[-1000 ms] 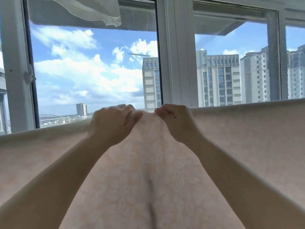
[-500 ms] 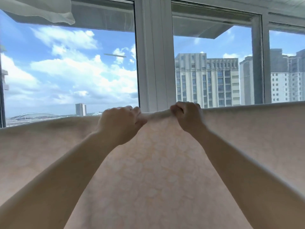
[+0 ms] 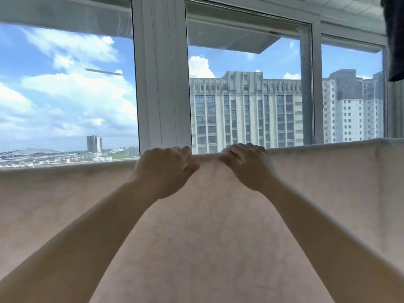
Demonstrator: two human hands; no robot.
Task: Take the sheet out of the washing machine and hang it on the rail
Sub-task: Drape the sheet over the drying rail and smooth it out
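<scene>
Head view: sheet already draped over the rail, which it hides — hanging step looks near done, with left hand and right hand both curled over the top fold, grip on the sheet; next, likely slide apart to smooth it.

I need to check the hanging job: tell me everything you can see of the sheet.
The sheet is pale pinkish-beige cloth with a faint mottled pattern. It hangs spread across the whole view, its top fold running level below the windows; the rail beneath is hidden. It looks mostly smooth, slightly bunched between the hands. The left hand and right hand grip its top edge close together.
</scene>
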